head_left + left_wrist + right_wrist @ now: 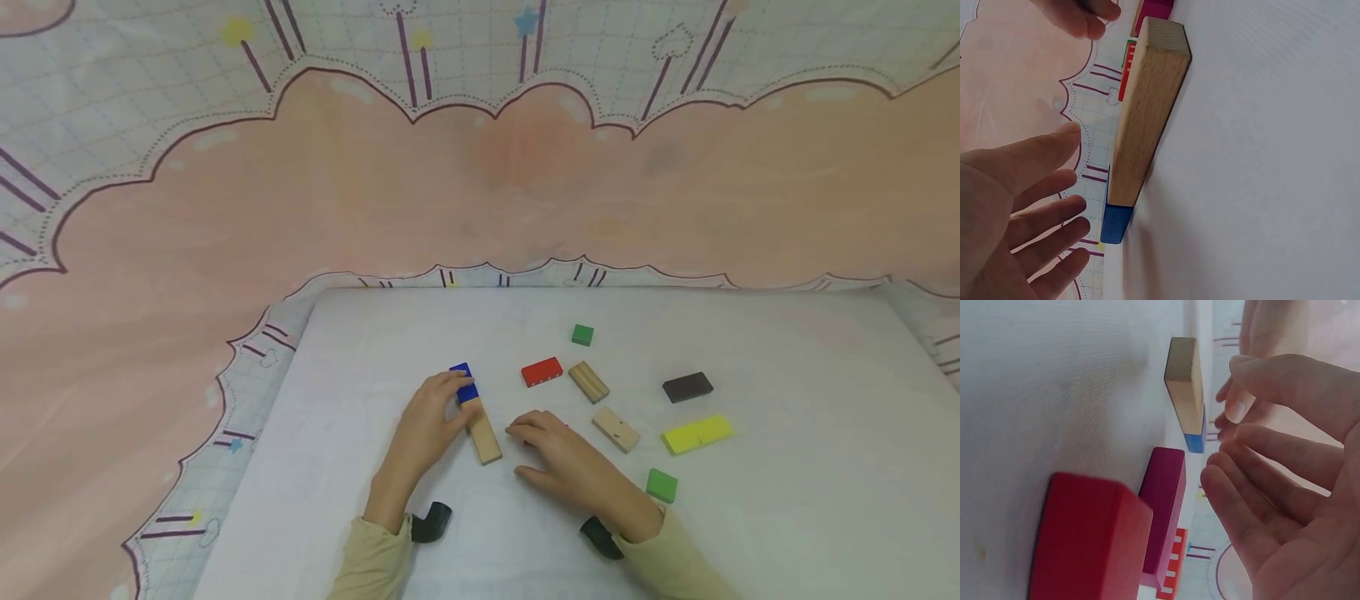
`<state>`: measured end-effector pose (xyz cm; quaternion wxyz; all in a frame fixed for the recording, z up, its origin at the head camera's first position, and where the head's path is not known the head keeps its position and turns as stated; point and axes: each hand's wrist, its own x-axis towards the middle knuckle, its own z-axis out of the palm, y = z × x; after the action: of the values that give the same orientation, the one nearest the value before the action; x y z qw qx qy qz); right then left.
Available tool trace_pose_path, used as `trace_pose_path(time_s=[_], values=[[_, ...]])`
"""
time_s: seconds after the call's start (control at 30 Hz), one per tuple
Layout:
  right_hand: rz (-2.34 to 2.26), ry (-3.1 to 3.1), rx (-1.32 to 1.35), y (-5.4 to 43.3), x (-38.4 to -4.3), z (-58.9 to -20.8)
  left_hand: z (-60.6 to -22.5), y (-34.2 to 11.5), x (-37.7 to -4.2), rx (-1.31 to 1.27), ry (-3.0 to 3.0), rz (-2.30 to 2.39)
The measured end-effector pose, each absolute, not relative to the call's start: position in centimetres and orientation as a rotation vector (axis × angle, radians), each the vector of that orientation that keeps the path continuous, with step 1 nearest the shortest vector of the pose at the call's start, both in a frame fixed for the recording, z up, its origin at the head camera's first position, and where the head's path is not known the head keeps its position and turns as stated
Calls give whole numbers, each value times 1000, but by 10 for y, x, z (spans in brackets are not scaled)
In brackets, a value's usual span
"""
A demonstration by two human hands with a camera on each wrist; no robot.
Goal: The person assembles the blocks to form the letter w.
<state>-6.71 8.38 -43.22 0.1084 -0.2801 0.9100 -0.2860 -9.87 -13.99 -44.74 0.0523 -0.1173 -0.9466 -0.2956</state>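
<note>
A plain wooden block (pixel 483 437) lies end to end with a blue block (pixel 467 392) on the white table, making one straight row. My left hand (pixel 427 417) hovers over the blue block, and the left wrist view shows its fingers extended, with nothing between them. Right of the row is my right hand (pixel 558 467), its fingers loosely bent and holding nothing. Beneath that hand, mostly hidden in the head view, the right wrist view shows a magenta block (pixel 1163 506) and a larger-looking red block (pixel 1088 537).
A notched red block (pixel 542 372), a grooved wooden block (pixel 588 382) and another wooden block (pixel 616 429) lie farther right. Beyond them are a black block (pixel 687 387) and a yellow block (pixel 697 434). Green blocks sit at the back (pixel 582 335) and near the right sleeve (pixel 662 485).
</note>
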Motion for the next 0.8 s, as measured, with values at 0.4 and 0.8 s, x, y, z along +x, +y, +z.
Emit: trace_pose_path(time_s=[0.4,0.8], values=[[-870,2655,-798,101,-61,-433,-450,-139,-98,-400,-2928,-897],[-819,2668,-730,120,-58,-437,-456,-140,-97,-457,-2926,-916]])
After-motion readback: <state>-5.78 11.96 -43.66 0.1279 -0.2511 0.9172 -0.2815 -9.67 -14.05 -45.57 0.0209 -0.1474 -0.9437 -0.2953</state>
